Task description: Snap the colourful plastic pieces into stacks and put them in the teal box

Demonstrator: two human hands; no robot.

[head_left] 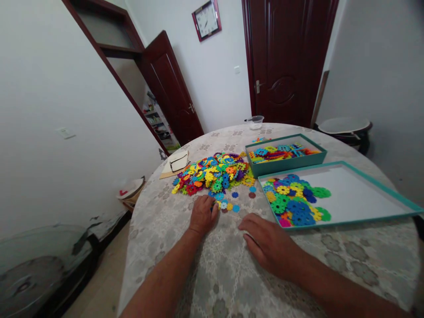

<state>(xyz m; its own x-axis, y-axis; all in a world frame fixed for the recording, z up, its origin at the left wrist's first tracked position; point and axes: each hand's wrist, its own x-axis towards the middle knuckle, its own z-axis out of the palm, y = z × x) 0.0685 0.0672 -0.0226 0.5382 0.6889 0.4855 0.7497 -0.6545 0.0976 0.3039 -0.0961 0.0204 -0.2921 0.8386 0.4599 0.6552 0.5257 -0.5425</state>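
My left hand (203, 215) rests on the tablecloth with its fingers curled and its thumb against them. A dark spot shows at its fingertips, too small to name. Just beyond and beside them lie several small flower-shaped plastic discs (229, 206), yellow, blue and brown. My right hand (266, 242) is closed, resting near the lid's front left corner. A thin pale line shows between its thumb and fingers, and whatever is inside the grip is hidden. Past both hands, a large heap of coloured flower discs (212, 173) covers the middle of the table.
A teal box (281, 167) of sorted pieces stands at the back right. In front of it, its shallow lid (357, 194) holds more discs on the left side. Glasses (179, 163) lie on paper at the left, and a clear plastic bowl (256, 122) stands at the far edge.
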